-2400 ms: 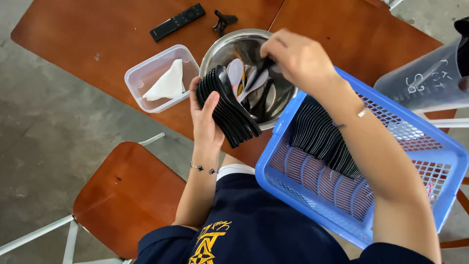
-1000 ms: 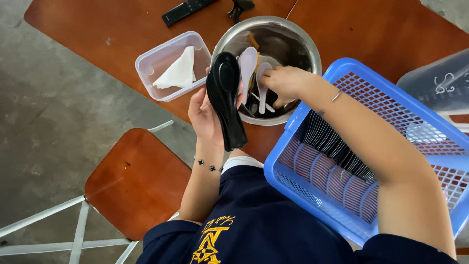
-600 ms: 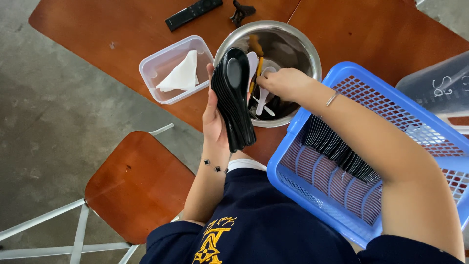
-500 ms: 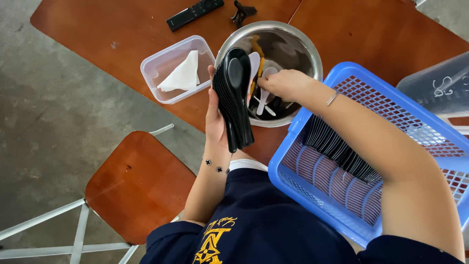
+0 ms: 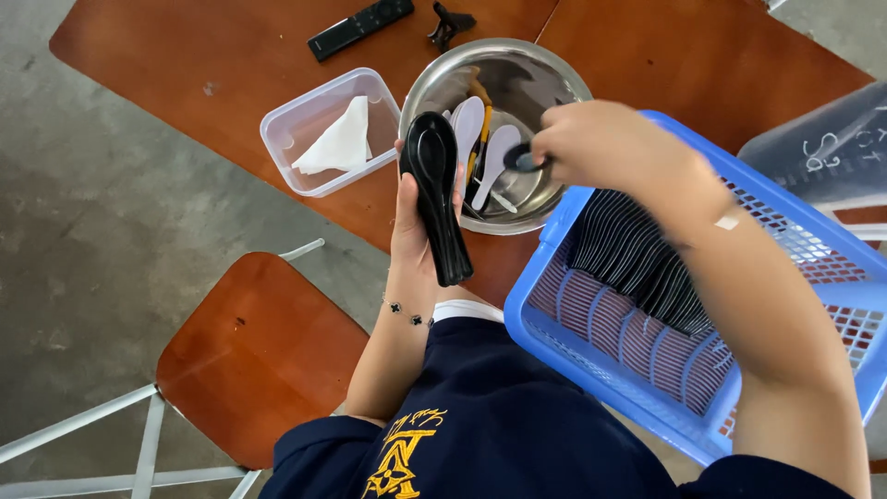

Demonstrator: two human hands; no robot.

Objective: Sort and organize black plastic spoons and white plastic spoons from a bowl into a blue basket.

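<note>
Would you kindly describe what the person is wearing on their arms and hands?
Both hands are bare, without gloves. The left wrist carries a thin chain bracelet with small dark clover-shaped charms. The right forearm bears a small pale patch. Short navy sleeves end above the elbows.

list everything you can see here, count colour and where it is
table: one, reddish-brown wood, across the top
metal bowl: one, silver, on the table near its front edge
white spoons: a few, in the bowl
stack of black spoons: one nested stack, held upright beside the bowl
single black spoon: one, over the bowl
clear tub: one, on the table left of the bowl
white cloth: one, folded in the tub
blue basket: one, on the lap, right
row of black spoons: many, in the basket
remote: one, black, far table edge
black clip: one, beside the remote
chair: one, wood seat, lower left
left hand: grips the stack
right hand: pinches the single spoon
</note>
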